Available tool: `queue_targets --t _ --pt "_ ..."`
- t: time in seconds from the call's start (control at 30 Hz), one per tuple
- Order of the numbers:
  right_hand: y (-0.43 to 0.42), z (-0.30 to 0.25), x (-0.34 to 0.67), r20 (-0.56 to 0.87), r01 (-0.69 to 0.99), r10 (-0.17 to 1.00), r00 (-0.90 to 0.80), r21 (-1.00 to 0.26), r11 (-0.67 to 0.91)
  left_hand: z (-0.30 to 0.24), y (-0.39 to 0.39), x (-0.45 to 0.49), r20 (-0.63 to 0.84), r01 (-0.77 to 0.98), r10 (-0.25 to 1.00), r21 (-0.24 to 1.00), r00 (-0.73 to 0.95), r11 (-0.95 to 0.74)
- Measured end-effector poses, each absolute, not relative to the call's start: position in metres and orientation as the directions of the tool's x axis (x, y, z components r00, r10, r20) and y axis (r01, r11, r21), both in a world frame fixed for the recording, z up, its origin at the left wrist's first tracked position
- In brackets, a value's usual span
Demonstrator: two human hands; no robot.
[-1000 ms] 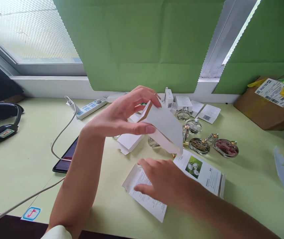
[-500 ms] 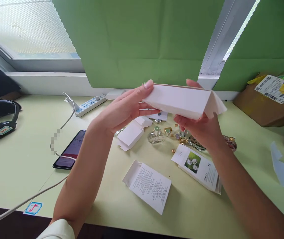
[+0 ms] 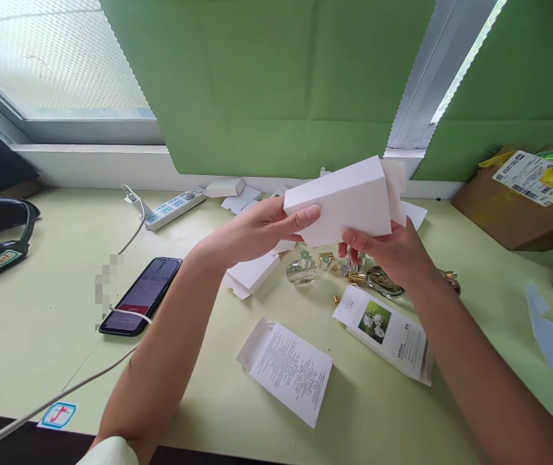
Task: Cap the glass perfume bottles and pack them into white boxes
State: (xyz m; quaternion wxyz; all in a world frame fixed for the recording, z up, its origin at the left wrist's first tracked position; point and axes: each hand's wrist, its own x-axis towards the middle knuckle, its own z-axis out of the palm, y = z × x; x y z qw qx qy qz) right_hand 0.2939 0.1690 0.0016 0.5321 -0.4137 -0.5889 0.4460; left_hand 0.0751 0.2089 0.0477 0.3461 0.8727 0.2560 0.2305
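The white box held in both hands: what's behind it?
Behind the white box, a green blind shows, with some white card past the box's right end. Whatever lies directly behind the box is covered.

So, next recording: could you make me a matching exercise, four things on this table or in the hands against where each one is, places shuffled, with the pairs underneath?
Things
1. Plain white cardboard box with raised end flap
2. Black-edged rectangular phone
3. White printed carton with flower photo
4. Brown cardboard box with white label

Places
A. On the table, beside the right forearm
B. Held by left hand and right hand
C. At the right, below a green blind
D. Left of the left forearm

Pairs: 1-B, 2-D, 3-A, 4-C
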Motion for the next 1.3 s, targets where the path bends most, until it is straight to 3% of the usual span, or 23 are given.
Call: queue_targets --t 0.1,0.17,0.33,0.47,0.53,0.77,0.93,1.07,1.2,1.3 --pt "0.171 -0.001 0.293 0.255 -0.064 0.96 -0.117 -0.966 0.249 0.049 0.209 0.075 0.14 0.304 0.606 0.764 0.783 -0.569" --pt "0.172 0.001 0.295 0.255 -0.077 0.96 -0.114 -0.966 0.248 0.051 0.208 0.071 0.11 0.368 0.622 0.723 0.775 -0.586" --pt "0.169 0.013 0.312 0.286 -0.049 0.956 -0.062 -0.958 0.283 0.052 0.193 0.059 -0.084 0.611 0.67 0.505 0.738 -0.609" --pt "0.166 0.022 0.327 0.251 -0.019 0.968 0.006 -0.968 0.251 0.029 0.158 0.042 -0.299 0.805 0.749 0.279 0.591 -0.524" --pt "0.166 0.023 0.331 0.191 0.021 0.982 -0.001 -0.981 0.191 0.01 0.137 0.029 -0.333 0.831 0.763 0.272 0.555 -0.486" --pt "0.164 0.021 0.331 0.086 0.117 0.995 -0.058 -0.989 0.092 -0.043 0.082 0.001 -0.261 0.812 0.824 0.469 0.503 -0.347" --pt "0.162 0.023 0.332 0.081 0.07 0.994 -0.075 -0.994 0.086 -0.048 0.082 0.004 -0.182 0.727 0.828 0.599 0.53 -0.335" --pt "0.161 0.024 0.332 0.166 -0.067 0.981 -0.103 -0.985 0.16 -0.016 0.103 0.013 0.003 0.701 0.803 0.486 0.596 -0.522" --pt "0.154 0.031 0.326 0.219 -0.136 0.974 -0.049 -0.968 0.211 0.028 0.129 0.034 0.088 0.617 0.656 0.264 0.75 -0.741" --pt "0.147 0.038 0.319 0.264 -0.14 0.965 0.0 -0.955 0.261 0.053 0.145 0.054 0.107 0.527 0.548 0.171 0.83 -0.832"
